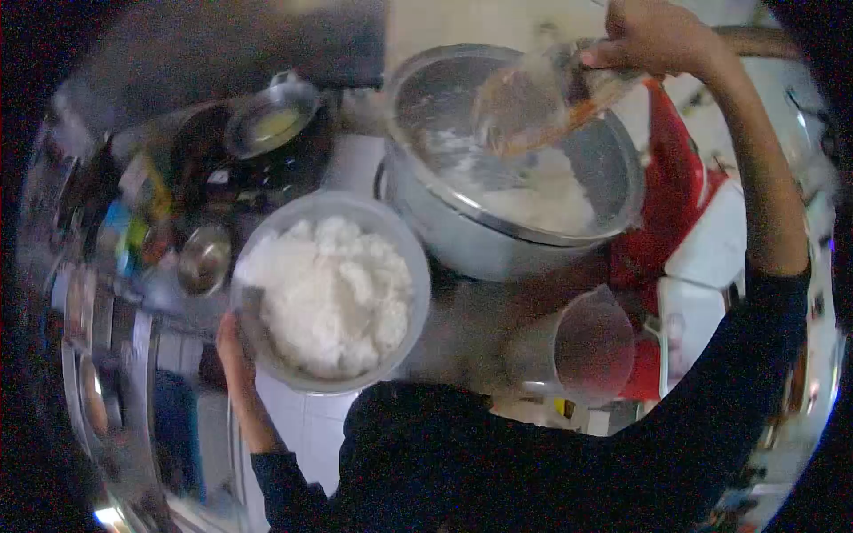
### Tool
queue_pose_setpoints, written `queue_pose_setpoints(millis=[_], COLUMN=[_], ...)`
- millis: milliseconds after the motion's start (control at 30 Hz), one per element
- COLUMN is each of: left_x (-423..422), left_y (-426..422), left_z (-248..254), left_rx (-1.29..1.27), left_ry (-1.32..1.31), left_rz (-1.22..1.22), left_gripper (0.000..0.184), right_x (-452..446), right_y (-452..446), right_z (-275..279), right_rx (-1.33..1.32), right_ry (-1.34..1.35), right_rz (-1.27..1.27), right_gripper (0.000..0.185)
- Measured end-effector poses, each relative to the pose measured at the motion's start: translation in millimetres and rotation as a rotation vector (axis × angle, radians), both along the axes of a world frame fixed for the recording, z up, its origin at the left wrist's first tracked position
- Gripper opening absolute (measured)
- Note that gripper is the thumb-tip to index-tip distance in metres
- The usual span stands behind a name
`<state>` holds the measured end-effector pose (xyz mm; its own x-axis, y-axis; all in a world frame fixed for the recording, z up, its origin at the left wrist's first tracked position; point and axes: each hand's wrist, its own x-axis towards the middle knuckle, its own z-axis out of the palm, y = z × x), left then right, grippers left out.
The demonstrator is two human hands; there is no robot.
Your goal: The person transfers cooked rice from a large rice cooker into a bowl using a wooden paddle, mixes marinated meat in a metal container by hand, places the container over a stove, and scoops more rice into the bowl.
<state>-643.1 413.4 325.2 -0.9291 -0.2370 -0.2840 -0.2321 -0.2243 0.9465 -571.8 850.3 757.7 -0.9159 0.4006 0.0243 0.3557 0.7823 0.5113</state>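
Observation:
My left hand grips the near left side of a round, pale plastic tub heaped with clumpy white rice. To its right stands a large metal pot, with more white rice low inside it. Over the pot's far side, my right hand is closed around a brown wooden paddle. The paddle's broad end is smeared by motion above the rice, and its handle runs out to the right past my wrist. The tips of my left fingers are hard to make out.
A clear plastic container sits close to my body, below the pot. Red cloth or plastic and white boxes lie to the right. On the left are a pan on the dark stove and a small metal bowl.

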Motion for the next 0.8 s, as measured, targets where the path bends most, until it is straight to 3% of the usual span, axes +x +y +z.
queue_pose_setpoints(millis=[33, 67, 100, 267, 333, 400, 467, 533, 633, 667, 733, 800], left_x=[-2, -14, -18, -17, -34, -41, -34, -23, -24, -20, -21, -24], left_y=[-4, -9, -6, 11, -38, -55, -61, -28, -42, -40, -39, -39], left_z=[-4, -7, -8, 12, -49, -76, -56, -26, -49, -43, -39, -46], left_rx=[0.002, 0.037, -0.071, -0.514, -0.492, -0.774, -1.372, -0.826, -0.692, -0.822, -0.722, -0.415], left_ry=[0.115, -0.018, 0.007, 0.047, 0.117, 0.234, 0.39, 0.103, 0.141, 0.229, 0.188, 0.036], left_rz=[-0.163, -0.247, -0.258, -0.17, -0.219, -0.33, -0.48, -0.266, -0.361, -0.403, -0.314, -0.13], left_gripper=[0.043, 0.046, 0.045, 0.043, 0.043, 0.043, 0.044, 0.045, 0.046, 0.045, 0.044, 0.043], right_x=[0, -8, -13, -25, -31, -33, -41, -41, -55, -58, -70, -80], right_y=[30, 76, 109, 136, 181, 220, 236, 239, 268, 266, 260, 264], right_z=[-12, -37, -58, -101, -154, -189, -192, -187, -210, -212, -210, -214], right_rx=[0.121, 0.244, 0.367, 0.347, 0.45, 0.348, 0.263, 0.191, 0.193, 0.17, 0.137, 0.114], right_ry=[0.069, 0.131, 0.186, -0.315, -0.149, -0.158, -0.206, -0.289, -0.27, -0.318, -0.389, -0.418], right_rz=[0.084, 0.176, 0.275, 0.048, 0.212, 0.166, 0.153, 0.131, 0.208, 0.205, 0.196, 0.157], right_gripper=[0.045, 0.042, 0.04, 0.018, 0.015, 0.012, 0.015, 0.022, 0.038, 0.042, 0.05, 0.054])
